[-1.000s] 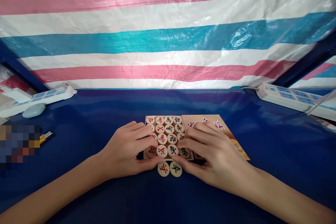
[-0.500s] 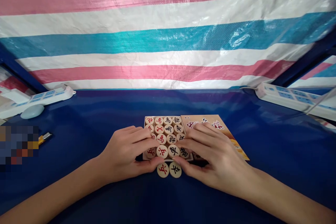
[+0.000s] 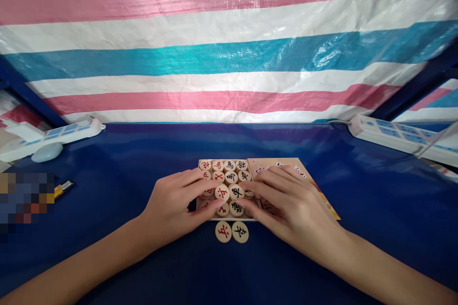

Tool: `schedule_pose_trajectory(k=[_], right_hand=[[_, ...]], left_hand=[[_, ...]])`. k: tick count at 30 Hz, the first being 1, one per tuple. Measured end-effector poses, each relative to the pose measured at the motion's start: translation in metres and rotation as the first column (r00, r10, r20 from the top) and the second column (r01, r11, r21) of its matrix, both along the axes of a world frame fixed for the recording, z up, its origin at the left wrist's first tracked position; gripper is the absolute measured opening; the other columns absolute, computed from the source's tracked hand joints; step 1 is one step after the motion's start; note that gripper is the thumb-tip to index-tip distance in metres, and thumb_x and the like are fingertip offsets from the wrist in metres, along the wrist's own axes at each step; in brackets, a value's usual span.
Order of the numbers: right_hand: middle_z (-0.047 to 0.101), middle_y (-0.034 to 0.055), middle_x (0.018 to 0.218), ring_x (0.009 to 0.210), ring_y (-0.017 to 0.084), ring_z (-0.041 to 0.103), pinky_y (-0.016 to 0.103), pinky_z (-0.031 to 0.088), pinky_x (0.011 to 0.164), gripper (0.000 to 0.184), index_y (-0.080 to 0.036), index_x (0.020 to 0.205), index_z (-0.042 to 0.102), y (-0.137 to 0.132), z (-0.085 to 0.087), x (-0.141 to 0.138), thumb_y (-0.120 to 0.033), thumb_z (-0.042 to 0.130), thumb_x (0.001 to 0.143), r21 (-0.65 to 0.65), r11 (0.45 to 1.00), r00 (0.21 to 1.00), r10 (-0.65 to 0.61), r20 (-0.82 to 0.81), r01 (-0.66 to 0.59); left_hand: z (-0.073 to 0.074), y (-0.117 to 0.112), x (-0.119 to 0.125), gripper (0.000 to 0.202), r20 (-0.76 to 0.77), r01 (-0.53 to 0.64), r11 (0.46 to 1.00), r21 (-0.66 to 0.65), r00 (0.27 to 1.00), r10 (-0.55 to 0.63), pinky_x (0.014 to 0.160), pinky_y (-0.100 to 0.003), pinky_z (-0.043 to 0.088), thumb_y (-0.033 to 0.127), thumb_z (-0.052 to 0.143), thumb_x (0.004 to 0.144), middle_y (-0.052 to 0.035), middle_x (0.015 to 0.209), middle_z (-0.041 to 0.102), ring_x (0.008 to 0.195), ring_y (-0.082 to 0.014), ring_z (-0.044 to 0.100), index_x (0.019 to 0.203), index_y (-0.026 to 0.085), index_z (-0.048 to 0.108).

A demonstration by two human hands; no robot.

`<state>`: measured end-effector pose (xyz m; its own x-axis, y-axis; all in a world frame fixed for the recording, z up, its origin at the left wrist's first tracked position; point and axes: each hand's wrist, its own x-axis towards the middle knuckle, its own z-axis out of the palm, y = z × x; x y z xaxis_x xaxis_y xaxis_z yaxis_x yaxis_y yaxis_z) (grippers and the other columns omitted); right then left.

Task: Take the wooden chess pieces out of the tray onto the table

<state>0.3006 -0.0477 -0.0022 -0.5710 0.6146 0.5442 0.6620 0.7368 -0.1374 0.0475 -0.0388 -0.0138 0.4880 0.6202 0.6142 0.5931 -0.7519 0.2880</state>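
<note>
An open box of round wooden chess pieces sits on the blue worktop, its pieces in rows, red characters on its left side and black on its right. The left hand comes in from the box's left, thumb and fingertips pinching a red-marked piece over the box's nearer rows. The right hand, from the box's right, grips a black-marked piece the same way, so the two pieces are just beside each other. In front of the box lie two loose pieces, one red and one black, side by side. A printed lid lies just right of the box, partly under the right hand. Well left of the box are a yellow cutter and a power strip; behind it hangs a striped sheet.
</note>
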Motion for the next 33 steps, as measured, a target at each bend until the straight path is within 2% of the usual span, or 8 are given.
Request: schedule_pose_trajectory(k=[5,12,21,33], right_hand=[[0.069,0.0028,0.092,0.089,0.02,0.065,0.037,0.041,0.081,0.018,-0.022,0.108,0.067,0.0003,-0.0015,-0.0002,-0.033,0.064,0.095,-0.02,1.0,1.0,0.003,-0.008,-0.003],[0.068,0.0031,0.091,0.089,0.02,0.065,0.037,0.04,0.081,0.018,-0.021,0.111,0.066,-0.0004,-0.0004,-0.0024,-0.03,0.063,0.096,0.001,0.999,0.999,0.036,0.004,-0.036],[0.067,0.0034,0.09,0.086,0.019,0.064,0.036,0.04,0.078,0.017,-0.018,0.109,0.065,-0.0023,0.0047,-0.0023,-0.028,0.061,0.097,0.062,0.997,0.999,0.044,0.012,-0.045],[0.068,0.0038,0.091,0.088,0.019,0.065,0.035,0.043,0.078,0.021,-0.018,0.113,0.065,-0.0032,0.0029,-0.0003,-0.031,0.062,0.096,0.114,0.993,0.999,0.032,0.034,-0.035]], left_hand=[[0.0012,0.0,-0.0004,0.023,0.0,0.008,0.999,-0.043,1.0,-0.008,0.061,-0.022,0.046,0.034,0.07,0.088,0.001,0.079,0.063,0.069,-0.0112,0.059,0.108,0.024,0.071],[-0.0029,-0.0001,-0.0014,0.022,0.022,0.055,0.995,-0.088,0.998,-0.053,0.062,-0.023,0.047,0.031,0.07,0.088,0.0024,0.076,0.061,0.067,-0.0104,0.057,0.109,0.024,0.069],[-0.0005,-0.0033,-0.0016,0.026,0.062,0.053,0.997,-0.047,0.997,-0.05,0.068,-0.022,0.05,0.026,0.071,0.089,-0.0011,0.096,0.069,0.076,-0.0102,0.062,0.115,0.022,0.066],[-0.001,-0.0029,-0.0028,0.029,0.046,0.052,0.998,-0.044,0.998,-0.049,0.07,-0.02,0.05,0.026,0.072,0.089,0.0005,0.1,0.069,0.073,-0.0079,0.06,0.117,0.022,0.066]])
